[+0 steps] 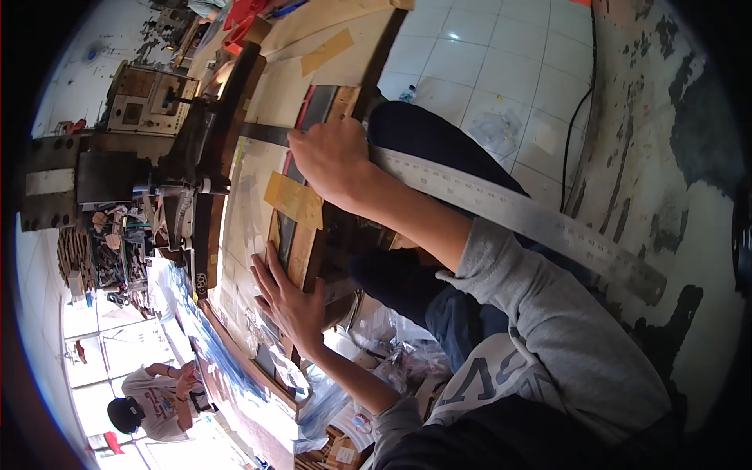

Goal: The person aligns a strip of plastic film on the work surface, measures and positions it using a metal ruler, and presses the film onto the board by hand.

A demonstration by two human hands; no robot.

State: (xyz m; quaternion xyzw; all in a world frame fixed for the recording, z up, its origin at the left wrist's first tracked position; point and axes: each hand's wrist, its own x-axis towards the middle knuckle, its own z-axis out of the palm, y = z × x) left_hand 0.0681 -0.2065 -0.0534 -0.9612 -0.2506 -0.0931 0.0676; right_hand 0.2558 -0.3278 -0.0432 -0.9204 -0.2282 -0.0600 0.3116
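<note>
right hand (pixel 333 160) closed, grip clamped on long metal ruler (pixel 517 207). ruler lies partly across bench (pixel 278 78), far end jutting past edge over dark trouser leg (pixel 431 141). left hand (pixel 290 305) on bench edge, fingers spread apart. yellow tape (pixel 294 200) between hands.

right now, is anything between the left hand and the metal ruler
Yes: in this view, the right forearm crosses between the left hand and the metal ruler, which the right hand grips. A yellow tape patch lies between the hands.
</note>
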